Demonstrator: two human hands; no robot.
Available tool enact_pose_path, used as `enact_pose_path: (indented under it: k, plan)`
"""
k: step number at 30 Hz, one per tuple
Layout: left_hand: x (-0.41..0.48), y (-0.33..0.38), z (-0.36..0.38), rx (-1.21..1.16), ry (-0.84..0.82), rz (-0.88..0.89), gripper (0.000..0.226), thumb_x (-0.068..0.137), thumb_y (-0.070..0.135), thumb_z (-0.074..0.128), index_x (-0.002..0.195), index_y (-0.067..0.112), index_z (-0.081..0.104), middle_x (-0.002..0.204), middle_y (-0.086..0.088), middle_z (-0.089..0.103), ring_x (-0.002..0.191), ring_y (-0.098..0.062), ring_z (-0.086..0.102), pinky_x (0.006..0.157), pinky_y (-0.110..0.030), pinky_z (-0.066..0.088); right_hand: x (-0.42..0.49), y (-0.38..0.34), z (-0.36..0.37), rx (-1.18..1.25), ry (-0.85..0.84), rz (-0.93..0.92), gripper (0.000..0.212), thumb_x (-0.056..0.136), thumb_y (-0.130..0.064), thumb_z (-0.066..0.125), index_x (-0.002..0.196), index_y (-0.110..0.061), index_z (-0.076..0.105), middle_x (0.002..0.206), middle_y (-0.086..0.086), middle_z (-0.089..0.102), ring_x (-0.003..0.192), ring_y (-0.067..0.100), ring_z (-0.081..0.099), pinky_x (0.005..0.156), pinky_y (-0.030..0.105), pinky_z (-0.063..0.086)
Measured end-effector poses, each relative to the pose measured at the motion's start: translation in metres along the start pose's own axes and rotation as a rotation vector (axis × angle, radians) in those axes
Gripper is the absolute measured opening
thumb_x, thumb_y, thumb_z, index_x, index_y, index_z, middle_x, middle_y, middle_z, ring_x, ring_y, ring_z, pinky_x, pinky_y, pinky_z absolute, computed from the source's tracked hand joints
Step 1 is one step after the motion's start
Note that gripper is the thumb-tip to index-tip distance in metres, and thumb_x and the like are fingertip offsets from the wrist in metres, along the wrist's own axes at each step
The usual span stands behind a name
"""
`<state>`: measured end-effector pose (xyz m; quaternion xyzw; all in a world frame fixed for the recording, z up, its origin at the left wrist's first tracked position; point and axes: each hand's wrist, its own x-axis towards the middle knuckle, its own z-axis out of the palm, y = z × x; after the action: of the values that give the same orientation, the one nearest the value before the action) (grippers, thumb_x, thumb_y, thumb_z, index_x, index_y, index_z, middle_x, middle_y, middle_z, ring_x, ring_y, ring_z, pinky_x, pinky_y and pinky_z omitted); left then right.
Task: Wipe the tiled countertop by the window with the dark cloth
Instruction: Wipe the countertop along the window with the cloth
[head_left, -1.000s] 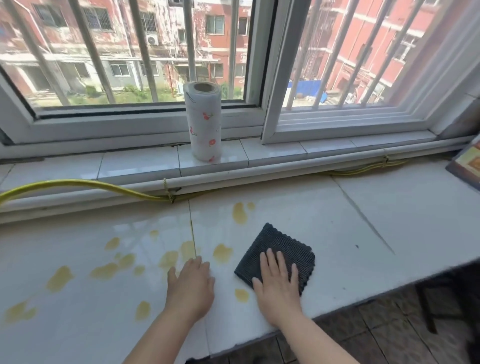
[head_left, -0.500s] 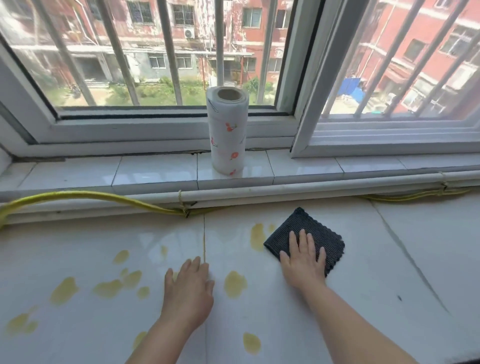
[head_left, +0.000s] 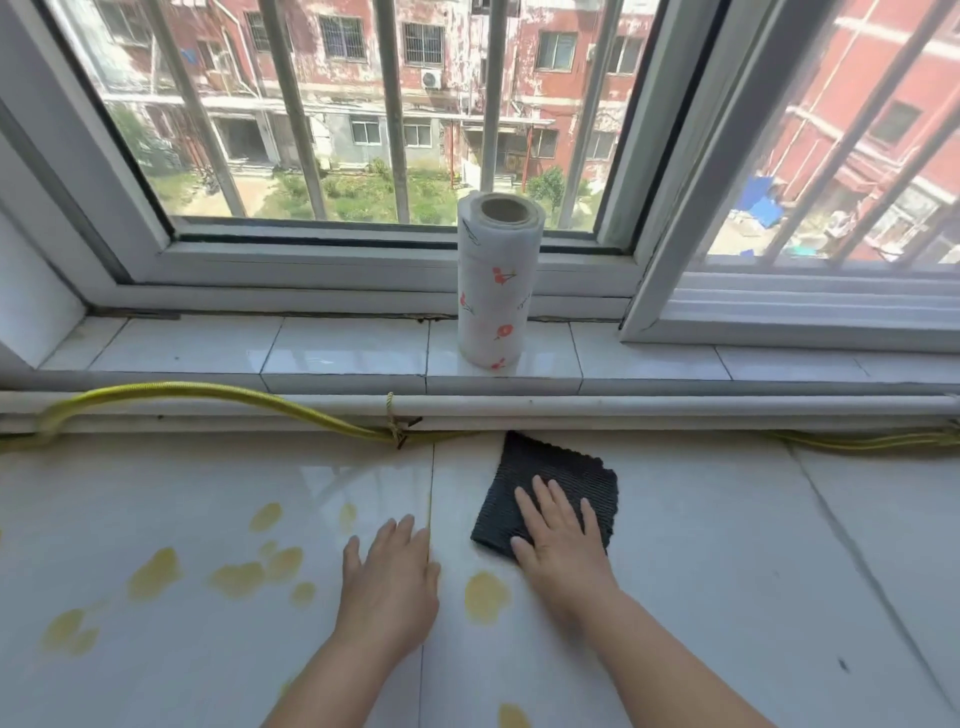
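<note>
The dark cloth (head_left: 550, 478), folded into a square, lies flat on the white tiled countertop (head_left: 727, 545), its far corner touching the pipe under the sill. My right hand (head_left: 563, 540) presses flat on the cloth's near half, fingers spread. My left hand (head_left: 387, 587) rests palm down on the bare tile to the left, across a tile joint, holding nothing. Several yellow stains (head_left: 239, 577) dot the tile left of my hands. One larger yellow stain (head_left: 485, 597) sits between my two wrists.
A paper towel roll (head_left: 496, 291) with red flowers stands upright on the raised window sill (head_left: 337, 358). A white pipe (head_left: 675, 405) and a yellow hose (head_left: 208, 392) run along the back of the countertop. The barred window is behind.
My right hand has pushed the cloth away from me, from near the front edge up to the pipe, passing over stains that no longer show. My left hand stayed put.
</note>
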<state>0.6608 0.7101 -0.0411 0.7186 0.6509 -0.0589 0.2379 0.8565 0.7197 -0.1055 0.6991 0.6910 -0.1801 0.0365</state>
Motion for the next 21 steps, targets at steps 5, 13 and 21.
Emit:
enact_pose_path:
  k: [5,13,21]
  plan:
    - [-0.012,-0.004,0.002,-0.005,-0.031,0.044,0.045,0.101,0.027,0.021,0.146,0.019,0.025,0.160,0.003,0.010,0.148,-0.014,0.003,0.121,-0.045,0.000,-0.038,0.046,-0.006,0.021,0.039,0.435,0.060,0.100,-0.043,0.015,0.150,-0.023,-0.011,0.159,0.000,-0.017,0.145,0.016,-0.018,0.117,0.046,-0.009]
    - [-0.034,-0.015,0.009,0.021,-0.043,0.124,0.044,0.100,0.027,0.024,0.143,0.018,0.029,0.159,0.003,0.014,0.148,-0.014,0.007,0.120,-0.045,0.002,-0.076,-0.042,0.033,-0.024,0.030,0.107,0.078,0.080,-0.051,0.008,0.148,-0.018,0.026,0.157,0.005,0.012,0.144,0.022,0.008,0.105,0.035,-0.022]
    - [-0.053,-0.024,0.021,0.042,-0.093,0.164,0.048,0.101,0.027,0.024,0.147,0.019,0.021,0.160,0.001,0.009,0.149,-0.015,0.004,0.120,-0.046,0.000,-0.135,0.010,0.036,0.045,0.065,0.596,0.060,0.100,-0.043,0.012,0.150,-0.018,-0.012,0.159,0.004,-0.018,0.145,0.019,-0.017,0.116,0.048,-0.007]
